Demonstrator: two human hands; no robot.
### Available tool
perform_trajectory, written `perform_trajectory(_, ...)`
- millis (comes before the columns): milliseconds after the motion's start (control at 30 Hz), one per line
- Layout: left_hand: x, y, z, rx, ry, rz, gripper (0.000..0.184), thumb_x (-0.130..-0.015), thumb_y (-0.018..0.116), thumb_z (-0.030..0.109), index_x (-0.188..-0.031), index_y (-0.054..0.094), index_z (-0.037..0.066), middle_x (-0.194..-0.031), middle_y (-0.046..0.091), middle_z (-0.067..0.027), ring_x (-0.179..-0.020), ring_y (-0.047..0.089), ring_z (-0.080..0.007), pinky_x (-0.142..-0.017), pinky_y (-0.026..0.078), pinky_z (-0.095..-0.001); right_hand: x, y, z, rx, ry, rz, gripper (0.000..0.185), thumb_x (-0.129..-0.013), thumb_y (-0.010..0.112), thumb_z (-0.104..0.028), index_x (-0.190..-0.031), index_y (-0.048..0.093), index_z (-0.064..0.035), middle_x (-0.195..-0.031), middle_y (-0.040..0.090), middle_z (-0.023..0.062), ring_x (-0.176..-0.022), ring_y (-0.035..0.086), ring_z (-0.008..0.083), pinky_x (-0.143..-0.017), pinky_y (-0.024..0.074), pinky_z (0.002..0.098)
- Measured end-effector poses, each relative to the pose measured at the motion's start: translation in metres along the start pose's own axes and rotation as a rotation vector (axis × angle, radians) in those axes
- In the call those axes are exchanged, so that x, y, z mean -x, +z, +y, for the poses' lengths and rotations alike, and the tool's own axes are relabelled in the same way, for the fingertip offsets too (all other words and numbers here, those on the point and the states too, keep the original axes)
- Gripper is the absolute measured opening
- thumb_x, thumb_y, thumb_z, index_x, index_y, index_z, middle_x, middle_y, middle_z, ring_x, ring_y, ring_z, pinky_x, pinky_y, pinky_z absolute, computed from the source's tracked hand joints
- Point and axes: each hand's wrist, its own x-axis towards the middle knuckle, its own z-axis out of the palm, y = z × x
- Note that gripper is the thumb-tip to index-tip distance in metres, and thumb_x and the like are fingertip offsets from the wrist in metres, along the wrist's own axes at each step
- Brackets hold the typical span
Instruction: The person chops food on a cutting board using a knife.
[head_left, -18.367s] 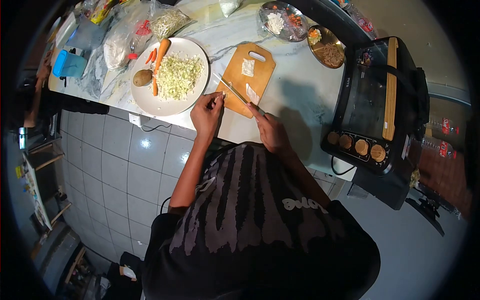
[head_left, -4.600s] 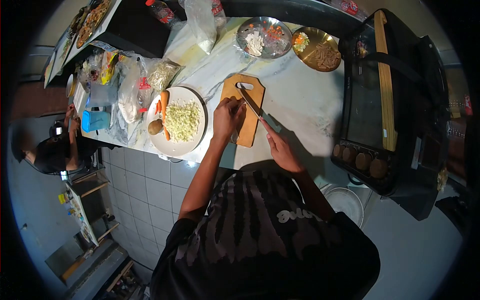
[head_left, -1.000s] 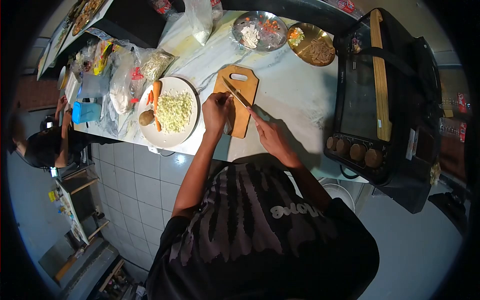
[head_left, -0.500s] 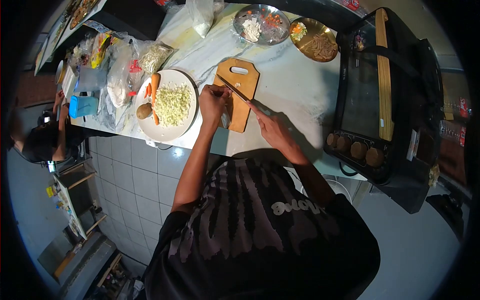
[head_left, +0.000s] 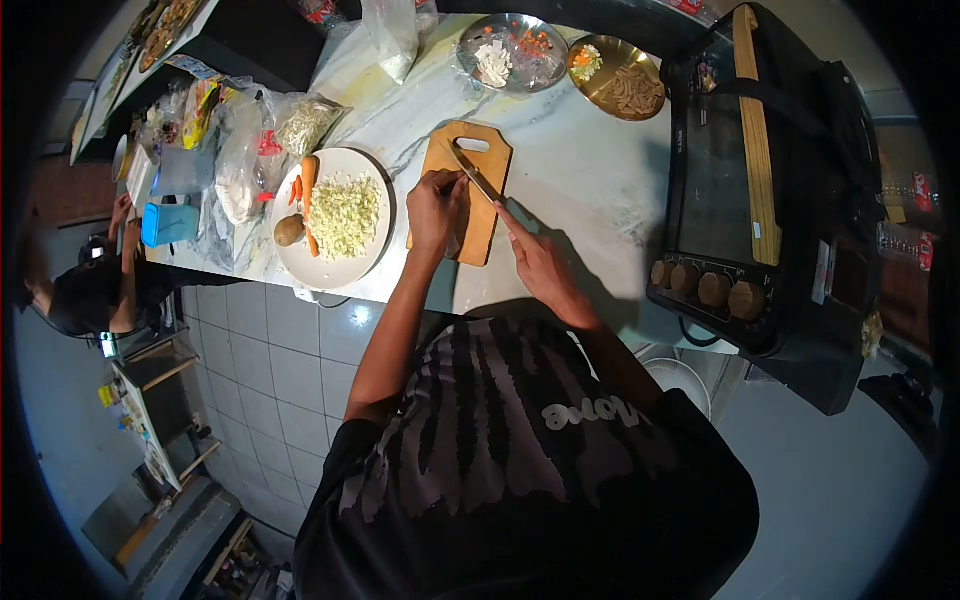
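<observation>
R hand (head_left: pixel 546 265) grips the knife (head_left: pixel 477 178), index finger stretched out along it; blade runs fwd & left of that hand, tip near the slot of the chopping board (head_left: pixel 484 230). Board lies on the bench (head_left: pixel 585 165), under the L hand (head_left: pixel 436 212) & fwd-left of the R hand. L hand is at the board's left side, fingers bunched & curled right next to the blade; can't tell if they pinch anything, fingertips too hidden. Pale piece (head_left: pixel 453 245) on the board, just right of the L wrist, too small to ID.

Left of L hand, near: white plate (head_left: pixel 328 277) w/ heap of chopped pale-green veg (head_left: pixel 345 215), a carrot (head_left: pixel 309 176), small orange-red bits (head_left: pixel 296 189) & a round brown item (head_left: pixel 289 230) on the plate's far-left side from the hand. Further fwd-left of L hand: bag of pale strands (head_left: pixel 310 126), blue tub (head_left: pixel 169 224) beyond that.

Well fwd of both hands: steel plate (head_left: pixel 508 22) w/ white strips (head_left: pixel 493 63) & orange bits (head_left: pixel 535 42); to its right, gold-toned plate (head_left: pixel 620 55) w/ brownish strips (head_left: pixel 634 92) & diced veg (head_left: pixel 586 62). Right of R hand, well apart: black oven (head_left: pixel 715 170). Far left of L hand, another person (head_left: pixel 95 290) in dark clothes, by the bench end.
</observation>
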Motion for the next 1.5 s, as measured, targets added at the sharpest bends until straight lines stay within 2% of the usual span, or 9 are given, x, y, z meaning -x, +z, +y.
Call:
perform_trajectory(67, 0.002, 0.001, 0.001, 0.028, -0.023, 0.012, 0.015, -0.087, 0.075, 0.012, -0.098, 0.077, 0.002, -0.091, 0.072, -0.0151, -0.079, 0.072, -0.0301, -0.073, 0.055, -0.0351, 0.000, -0.007, -0.007, -0.023, 0.116, -0.093, 0.061, -0.100, 0.049, -0.007, -0.156, 0.034, -0.0271, -0.084, 0.064, 0.0290, -0.076, 0.063, 0.0482, -0.065, 0.0479, 0.0527)
perform_trajectory(167, 0.005, -0.004, 0.000, 0.092, -0.040, -0.003, 0.016, -0.088, 0.075, 0.013, -0.100, 0.077, 0.002, -0.093, 0.072, -0.0150, -0.080, 0.072, -0.0302, -0.074, 0.055, -0.0352, 0.000, -0.012, -0.013, -0.054, 0.166, -0.131, 0.060, -0.101, 0.049, -0.007, -0.156, 0.035, -0.0266, -0.083, 0.063, 0.0293, -0.076, 0.063, 0.0482, -0.065, 0.0474, 0.0524)
perform_trajectory(333, 0.007, -0.005, -0.003, -0.017, 0.088, 0.016, 0.017, -0.088, 0.075, 0.012, -0.101, 0.077, 0.002, -0.095, 0.070, -0.0146, -0.081, 0.071, -0.0298, -0.075, 0.055, -0.0358, 0.000, -0.010, -0.007, -0.061, 0.124, -0.115, 0.059, -0.101, 0.049, -0.008, -0.156, 0.035, -0.0269, -0.077, 0.060, 0.0284, -0.071, 0.061, 0.0476, -0.063, 0.0455, 0.0530)
perform_trajectory(700, 0.005, -0.007, 0.000, 0.017, -0.008, -0.002, 0.016, -0.086, 0.076, 0.011, -0.098, 0.076, 0.000, -0.088, 0.069, -0.0151, -0.078, 0.071, -0.0293, -0.073, 0.054, -0.0351, 0.000, -0.007, -0.002, 0.032, 0.130, -0.171, 0.064, -0.100, 0.049, -0.006, -0.157, 0.033, -0.0287, -0.069, 0.057, 0.0262, -0.063, 0.061, 0.0439, -0.059, 0.0448, 0.0520)
perform_trajectory(933, 0.008, -0.008, 0.000, 0.005, 0.002, -0.020, 0.014, -0.086, 0.074, 0.011, -0.096, 0.076, 0.001, -0.088, 0.069, -0.0151, -0.077, 0.070, -0.0300, -0.072, 0.053, -0.0360, 0.001, 0.002, 0.007, 0.177, -0.018, -0.073, 0.070, -0.098, 0.052, -0.005, -0.159, 0.028, -0.0303, -0.070, 0.058, 0.0264, -0.065, 0.061, 0.0446, -0.062, 0.0463, 0.0533)
perform_trajectory(1100, 0.010, -0.004, -0.006, -0.061, 0.134, 0.033, 0.015, -0.089, 0.071, 0.015, -0.094, 0.074, 0.001, -0.087, 0.064, -0.0183, -0.083, 0.065, -0.0377, -0.076, 0.052, -0.0427, -0.006, -0.001, 0.000, 0.140, 0.045, -0.098, 0.067, -0.099, 0.052, -0.005, -0.158, 0.031, -0.0295, -0.072, 0.059, 0.0271, -0.068, 0.062, 0.0454, -0.062, 0.0464, 0.0527)
perform_trajectory(1200, 0.008, -0.006, -0.007, -0.049, 0.141, 0.032, 0.014, -0.088, 0.072, 0.012, -0.094, 0.074, 0.000, -0.089, 0.065, -0.0176, -0.082, 0.065, -0.0366, -0.074, 0.053, -0.0413, -0.005, -0.002, -0.003, 0.044, 0.043, -0.075, 0.064, -0.100, 0.051, -0.005, -0.157, 0.034, -0.0286, -0.075, 0.061, 0.0269, -0.071, 0.062, 0.0461, -0.062, 0.0472, 0.0517)
perform_trajectory(1400, 0.009, -0.007, 0.001, 0.115, -0.102, 0.024, 0.017, -0.086, 0.078, 0.012, -0.099, 0.078, 0.001, -0.093, 0.074, -0.0153, -0.083, 0.073, -0.0258, -0.075, 0.055, -0.0307, 0.001, -0.004, -0.006, -0.035, 0.081, -0.125, 0.061, -0.101, 0.049, -0.006, -0.157, 0.034, -0.0278, -0.091, 0.067, 0.0272, -0.083, 0.065, 0.0470, -0.069, 0.0510, 0.0507)
perform_trajectory(1500, 0.010, -0.007, 0.000, 0.130, -0.157, 0.015, 0.018, -0.086, 0.079, 0.013, -0.100, 0.078, 0.001, -0.095, 0.075, -0.0147, -0.084, 0.074, -0.0235, -0.075, 0.055, -0.0306, 0.000, -0.007, -0.007, -0.005, 0.117, -0.169, 0.060, -0.102, 0.048, -0.008, -0.157, 0.033, -0.0286, -0.093, 0.067, 0.0275, -0.084, 0.065, 0.0472, -0.069, 0.0507, 0.0511)
